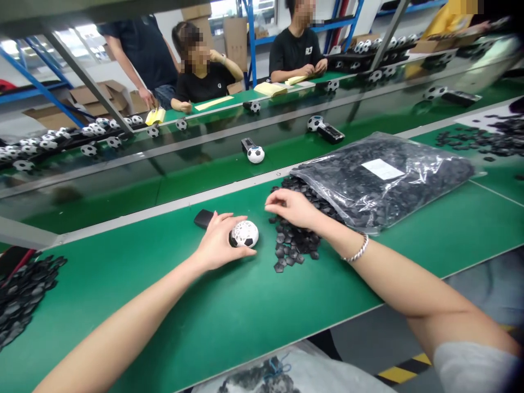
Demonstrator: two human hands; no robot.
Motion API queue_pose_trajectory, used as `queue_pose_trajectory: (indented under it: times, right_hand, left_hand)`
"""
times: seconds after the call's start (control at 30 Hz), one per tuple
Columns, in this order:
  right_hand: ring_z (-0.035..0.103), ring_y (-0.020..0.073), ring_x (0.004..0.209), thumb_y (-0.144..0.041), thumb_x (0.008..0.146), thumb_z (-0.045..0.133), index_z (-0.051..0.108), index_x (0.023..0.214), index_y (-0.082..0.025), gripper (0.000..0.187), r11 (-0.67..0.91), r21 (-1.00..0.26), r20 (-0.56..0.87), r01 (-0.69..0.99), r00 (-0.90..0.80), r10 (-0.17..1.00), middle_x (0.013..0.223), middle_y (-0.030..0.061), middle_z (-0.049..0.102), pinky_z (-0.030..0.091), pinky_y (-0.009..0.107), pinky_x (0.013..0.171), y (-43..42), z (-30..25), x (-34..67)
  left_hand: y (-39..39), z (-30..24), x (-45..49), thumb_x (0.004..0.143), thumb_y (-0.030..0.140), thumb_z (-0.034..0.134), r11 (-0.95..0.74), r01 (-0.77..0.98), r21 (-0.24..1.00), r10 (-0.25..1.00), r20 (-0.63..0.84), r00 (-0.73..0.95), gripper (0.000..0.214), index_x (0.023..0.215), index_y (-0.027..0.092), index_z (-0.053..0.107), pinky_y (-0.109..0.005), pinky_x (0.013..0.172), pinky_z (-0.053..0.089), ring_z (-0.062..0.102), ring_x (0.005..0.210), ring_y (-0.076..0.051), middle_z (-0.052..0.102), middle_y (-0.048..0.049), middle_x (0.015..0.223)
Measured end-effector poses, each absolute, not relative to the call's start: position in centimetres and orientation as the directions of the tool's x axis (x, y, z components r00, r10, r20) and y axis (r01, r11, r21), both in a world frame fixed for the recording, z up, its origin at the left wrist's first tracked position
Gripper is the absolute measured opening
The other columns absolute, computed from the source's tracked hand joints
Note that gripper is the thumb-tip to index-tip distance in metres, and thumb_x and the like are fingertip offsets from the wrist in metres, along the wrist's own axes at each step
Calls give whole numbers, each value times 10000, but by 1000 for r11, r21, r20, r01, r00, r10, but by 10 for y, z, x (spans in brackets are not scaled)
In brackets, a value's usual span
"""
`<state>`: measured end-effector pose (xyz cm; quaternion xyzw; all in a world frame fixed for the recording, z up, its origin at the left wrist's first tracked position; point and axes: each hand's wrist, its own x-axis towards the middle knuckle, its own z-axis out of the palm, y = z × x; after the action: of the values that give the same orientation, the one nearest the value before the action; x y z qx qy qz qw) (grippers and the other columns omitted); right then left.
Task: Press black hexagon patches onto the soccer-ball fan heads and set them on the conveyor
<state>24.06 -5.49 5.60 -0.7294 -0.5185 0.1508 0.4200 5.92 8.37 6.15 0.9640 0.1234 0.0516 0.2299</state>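
My left hand (221,240) is curled round a small white soccer ball (246,233) with black patches, which sits low over the green table. A black rectangular piece (204,219) sticks out behind those fingers; whether it is joined to the ball is hidden. My right hand (292,206), with a braided bracelet at the wrist, is raised at the edge of a heap of black pentagon pieces (295,240). Its thumb and forefinger are pinched together, and anything between them is too small to make out. Beside it lies a clear plastic bag (385,180) full of such pieces.
More black pieces lie at the left (24,297) and far right (487,134). Beyond the table's metal rail, a green conveyor (196,172) carries soccer balls with black boxes (256,154). Several people work across it. A slanted metal post (88,82) rises at the left.
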Motion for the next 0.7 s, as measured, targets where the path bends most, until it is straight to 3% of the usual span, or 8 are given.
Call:
queue_pose_trajectory:
  times: [0.13, 0.27, 0.37, 0.5, 0.57, 0.7]
  right_hand:
    - [555, 119, 664, -216, 754, 594, 662, 746, -172, 82, -254, -561, 166, 788, 407, 898, 733, 9, 626, 407, 233, 639, -64, 58, 257]
    - [567, 154, 779, -254, 784, 589, 680, 830, -190, 120, -258, -358, 108, 897, 314, 943, 843, 35, 639, 401, 241, 664, -64, 55, 246]
    - [553, 196, 842, -257, 817, 553, 670, 850, -167, 152, -217, -165, 103, 962, 236, 966, 860, 68, 638, 393, 271, 677, -61, 53, 234]
    - [535, 250, 822, -97, 812, 472, 653, 814, -91, 181, -153, 110, 77, 982, 145, 986, 810, 139, 622, 373, 328, 651, -58, 51, 215]
    - [533, 267, 815, -54, 793, 453, 649, 820, -72, 198, -156, 166, 79, 974, 144, 986, 806, 159, 618, 371, 347, 644, -56, 51, 207]
    - [548, 272, 795, -63, 788, 464, 637, 817, -77, 176, -151, 156, 82, 976, 139, 987, 789, 154, 622, 391, 359, 638, -52, 47, 204]
  left_hand:
    - [90, 69, 55, 674, 422, 651, -867, 179, 465, 188, -26, 982, 635, 1247, 243, 445, -593, 1064, 23, 201, 1323, -308, 483, -57, 1299]
    - [85, 74, 55, 677, 374, 656, -802, 211, 558, 174, -120, 977, 684, 1285, 206, 390, -539, 1074, 161, 35, 1360, -300, 393, -71, 1372]
    - [79, 73, 57, 678, 346, 654, -773, 226, 593, 220, -84, 972, 609, 1220, 168, 440, -501, 1073, 210, 26, 1361, -300, 436, -105, 1325]
    - [80, 71, 58, 687, 198, 605, -758, 140, 638, 116, -80, 990, 560, 1217, 184, 426, -465, 1081, 210, 70, 1365, -253, 410, -103, 1345]
    - [82, 70, 57, 676, 164, 596, -748, 105, 656, 95, -51, 994, 579, 1224, 184, 412, -456, 1090, 187, 87, 1364, -238, 389, -104, 1362]
    - [79, 67, 55, 655, 155, 605, -736, 124, 666, 147, -23, 989, 581, 1205, 178, 417, -464, 1095, 174, 109, 1361, -239, 394, -117, 1355]
